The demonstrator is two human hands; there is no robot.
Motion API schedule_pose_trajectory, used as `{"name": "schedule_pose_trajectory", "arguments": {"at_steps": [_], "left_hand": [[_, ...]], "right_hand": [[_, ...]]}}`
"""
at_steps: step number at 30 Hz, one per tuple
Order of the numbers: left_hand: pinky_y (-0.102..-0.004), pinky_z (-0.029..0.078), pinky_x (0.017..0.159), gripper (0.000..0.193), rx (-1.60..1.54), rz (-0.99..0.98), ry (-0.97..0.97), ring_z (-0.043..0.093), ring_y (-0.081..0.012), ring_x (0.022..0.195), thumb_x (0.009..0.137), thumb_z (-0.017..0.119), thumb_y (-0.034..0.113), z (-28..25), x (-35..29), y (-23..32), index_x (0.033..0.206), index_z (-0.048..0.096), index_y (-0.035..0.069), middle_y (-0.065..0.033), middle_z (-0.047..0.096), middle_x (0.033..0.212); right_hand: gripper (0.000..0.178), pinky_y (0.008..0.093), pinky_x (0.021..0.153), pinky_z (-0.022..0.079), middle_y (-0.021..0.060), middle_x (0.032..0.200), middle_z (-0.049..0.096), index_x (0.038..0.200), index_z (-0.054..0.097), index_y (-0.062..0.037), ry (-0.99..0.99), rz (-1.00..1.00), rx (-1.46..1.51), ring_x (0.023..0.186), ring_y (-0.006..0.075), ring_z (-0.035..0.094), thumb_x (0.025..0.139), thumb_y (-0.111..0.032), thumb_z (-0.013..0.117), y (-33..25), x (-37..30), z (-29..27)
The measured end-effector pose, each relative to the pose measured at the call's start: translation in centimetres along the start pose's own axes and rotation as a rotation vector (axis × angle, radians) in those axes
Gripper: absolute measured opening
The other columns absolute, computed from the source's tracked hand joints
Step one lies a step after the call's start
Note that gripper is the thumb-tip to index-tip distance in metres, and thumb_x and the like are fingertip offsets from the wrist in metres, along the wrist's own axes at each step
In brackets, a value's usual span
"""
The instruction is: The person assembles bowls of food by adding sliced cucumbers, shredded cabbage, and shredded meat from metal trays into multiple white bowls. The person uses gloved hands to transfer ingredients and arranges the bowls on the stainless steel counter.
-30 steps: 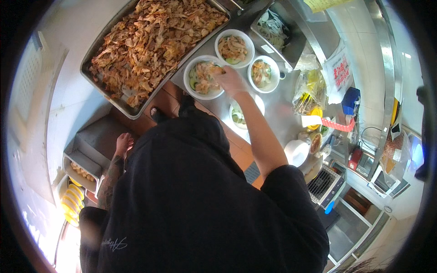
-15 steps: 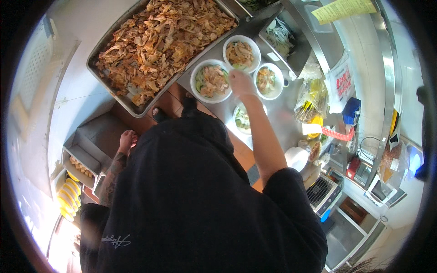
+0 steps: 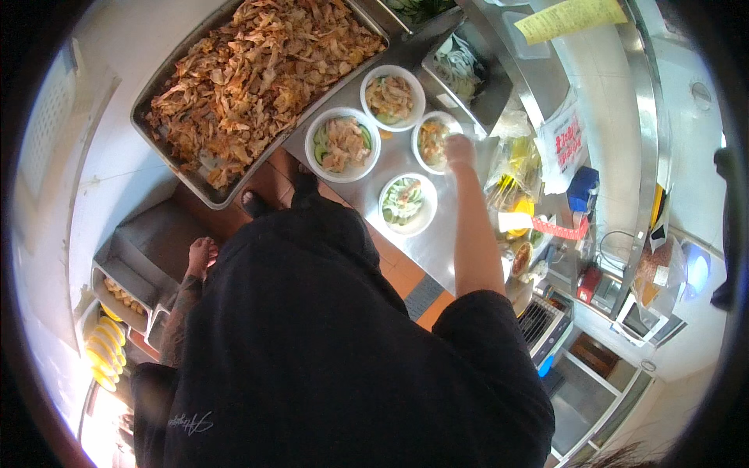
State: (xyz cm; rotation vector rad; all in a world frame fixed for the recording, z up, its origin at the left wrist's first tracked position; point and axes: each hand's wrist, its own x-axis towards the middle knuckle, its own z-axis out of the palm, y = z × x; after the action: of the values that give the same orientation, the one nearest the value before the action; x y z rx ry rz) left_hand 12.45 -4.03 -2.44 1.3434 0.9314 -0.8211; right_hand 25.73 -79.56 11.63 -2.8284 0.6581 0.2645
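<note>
My right hand [image 3: 459,153], in a clear plastic glove, is at the right rim of a small white bowl [image 3: 425,162]. Motion blurs its fingers, so I cannot make out anything in them. Shredded meat and vegetables fill that bowl. Close by stand a white bowl of meat over cucumber slices [image 3: 343,145], a white bowl of meat strips [image 3: 388,98] and a white bowl of pale green shredded vegetables [image 3: 404,203]. My left hand [image 3: 201,256] hangs low on the left, bare, fingers loosely curled in, with nothing visible in them.
A large metal tray [image 3: 144,132] heaped with shredded cooked meat lies at the upper left. Behind the bowls sits a metal container [image 3: 484,109] of sliced vegetables. Bagged goods [image 3: 511,168] line the right side of the steel counter [image 3: 437,242]. Yellow dishes [image 3: 107,347] stack at lower left.
My right hand has moved right, from among the bowls to the smaller bowl's right rim, uncovering the nearest bowl. The whole view has shifted slightly. My left hand still hangs low.
</note>
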Motion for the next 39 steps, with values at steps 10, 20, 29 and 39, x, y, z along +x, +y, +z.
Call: {"name": "schedule_pose_trajectory", "arguments": {"at_steps": [10, 20, 29, 39], "left_hand": [[-0.0242, 0.039, 0.047, 0.018, -0.069, 0.000, 0.018, 0.049, -0.0113, 0.056, 0.102, 0.052, 0.023, 0.1, -1.0, -1.6, 0.097, 0.055, 0.007, -0.0010, 0.052, 0.073], [-0.0240, 0.038, 0.043, 0.017, -0.009, -0.011, 0.115, 0.049, -0.0098, 0.052, 0.100, 0.055, 0.027, -3.3, -3.4, -3.9, 0.094, 0.056, 0.012, 0.0003, 0.054, 0.069], [-0.0249, 0.039, 0.043, 0.019, 0.044, -0.058, 0.113, 0.050, -0.0109, 0.050, 0.100, 0.055, 0.029, -2.5, -5.3, -1.3, 0.096, 0.055, 0.011, -0.0008, 0.054, 0.068], [-0.0251, 0.044, 0.049, 0.022, 0.298, 0.045, 0.028, 0.053, -0.0101, 0.057, 0.101, 0.055, 0.029, 4.0, -5.1, 4.0, 0.102, 0.059, 0.008, -0.0010, 0.057, 0.076]], "right_hand": [[0.026, 0.0432, 0.089, 0.051, 0.0192, 0.105, 0.069, 0.101, 0.074, -0.0125, 0.144, 0.063, 0.048, 0.101, 0.0372, 0.065, 0.090, -0.028, 0.056, -9.1, -3.4, -4.4], [0.024, 0.0434, 0.087, 0.054, 0.0195, 0.100, 0.070, 0.102, 0.069, -0.0020, -0.016, -0.320, -0.240, 0.098, 0.0337, 0.068, 0.088, -0.012, 0.052, -18.3, 5.6, -0.2], [0.020, 0.0456, 0.081, 0.052, 0.0225, 0.094, 0.068, 0.093, 0.072, -0.0085, 0.176, -0.152, 0.297, 0.090, 0.0386, 0.066, 0.090, -0.014, 0.054, -15.4, 1.8, -4.7], [0.016, 0.0472, 0.079, 0.051, 0.0232, 0.096, 0.066, 0.092, 0.066, -0.0026, 0.086, -0.165, 0.447, 0.088, 0.0437, 0.062, 0.088, -0.014, 0.056, -15.2, 2.7, -1.8]]}}
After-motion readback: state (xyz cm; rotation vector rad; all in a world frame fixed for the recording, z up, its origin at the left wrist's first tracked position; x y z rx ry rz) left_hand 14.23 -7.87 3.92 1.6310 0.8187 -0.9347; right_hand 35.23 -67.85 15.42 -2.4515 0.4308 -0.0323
